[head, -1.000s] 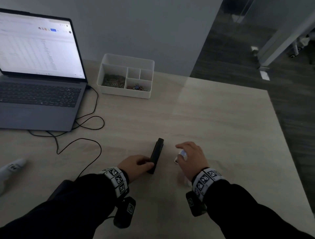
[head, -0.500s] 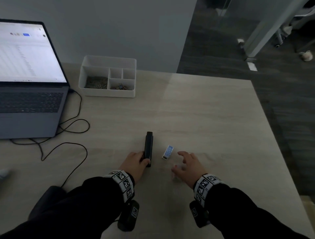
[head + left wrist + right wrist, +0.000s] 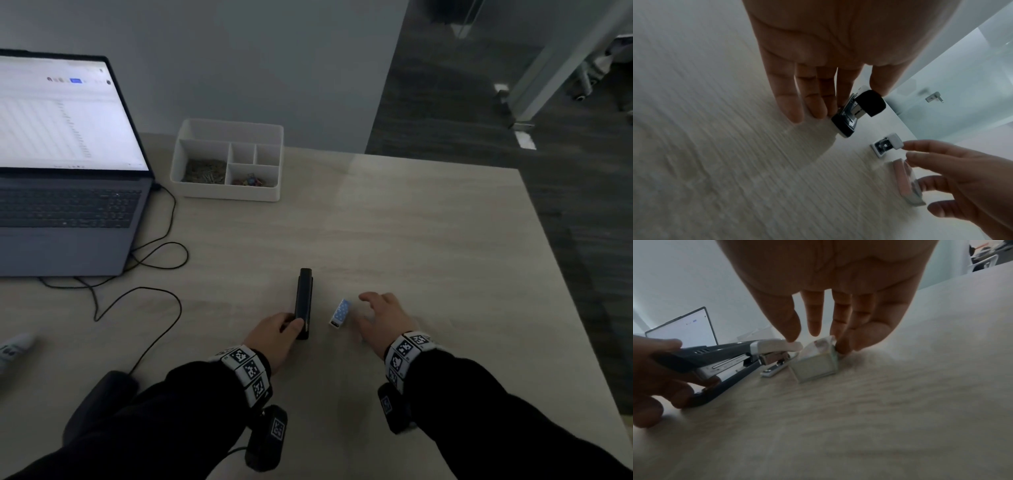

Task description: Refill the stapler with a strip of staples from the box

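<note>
A left hand (image 3: 274, 337) grips the near end of the black stapler (image 3: 304, 303), whose long axis points away across the desk (image 3: 411, 240). The staple box (image 3: 340, 312) lies parallel, just left of the open right hand (image 3: 383, 317), the nearer one.

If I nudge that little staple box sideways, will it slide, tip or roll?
The staple box is small, flat-sided and lies flat on the smooth table, so it would probably slide, not roll. It looks like light card, easily crushed. Its near end seems open, so strips might spill.
</note>
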Tool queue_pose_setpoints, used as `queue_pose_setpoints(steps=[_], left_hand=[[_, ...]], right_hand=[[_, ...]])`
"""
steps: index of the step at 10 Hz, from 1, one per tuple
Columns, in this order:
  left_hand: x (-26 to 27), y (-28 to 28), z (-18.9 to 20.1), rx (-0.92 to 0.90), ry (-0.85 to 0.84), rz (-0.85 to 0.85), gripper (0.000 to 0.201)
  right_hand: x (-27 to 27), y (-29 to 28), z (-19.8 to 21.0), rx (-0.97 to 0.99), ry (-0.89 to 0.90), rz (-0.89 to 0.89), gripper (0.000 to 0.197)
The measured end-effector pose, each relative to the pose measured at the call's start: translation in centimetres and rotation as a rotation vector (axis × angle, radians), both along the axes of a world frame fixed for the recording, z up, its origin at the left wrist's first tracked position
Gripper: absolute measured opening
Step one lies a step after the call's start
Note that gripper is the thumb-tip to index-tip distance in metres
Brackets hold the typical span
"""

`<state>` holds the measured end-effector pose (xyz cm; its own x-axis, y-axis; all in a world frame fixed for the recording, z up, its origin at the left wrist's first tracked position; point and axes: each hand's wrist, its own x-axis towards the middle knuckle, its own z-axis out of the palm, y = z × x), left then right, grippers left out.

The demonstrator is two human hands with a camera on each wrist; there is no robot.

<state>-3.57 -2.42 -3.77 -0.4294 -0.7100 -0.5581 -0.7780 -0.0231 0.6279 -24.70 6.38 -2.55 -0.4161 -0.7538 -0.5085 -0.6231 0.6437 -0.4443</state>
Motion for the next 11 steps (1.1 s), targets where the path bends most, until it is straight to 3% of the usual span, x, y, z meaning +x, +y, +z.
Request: queue_pose_setpoints(steps=[1,2,4,8,11], left_hand=[[0.1,0.0,-0.1,0.005,-0.004,0.015,0.04],[0.1,0.0,-0.1,0.011,0.008,0.033,0.038],[0.1,0.1,-0.2,0.02,0.009,0.057,0.037],[-0.2,0.5,0.3,-0.001,-0.013,0.077,0.036],[1.1,1.3,1.1,0.068,0.016,0.218,0.034]], right_hand=[[0.5,-1.4,0.3,0.027,0.0,0.118,0.048],[1.6,-2.5,0.7,0.035,0.011,0.209,0.037],[1.7,-2.0,0.9,0.02,0.024,0.245,0.042],[-2.1,0.1,-0.2,0.027,0.009,-0.075,0.04],[-3.8,2.3,0.8,-0.052,-0.023,-0.129,0.037]])
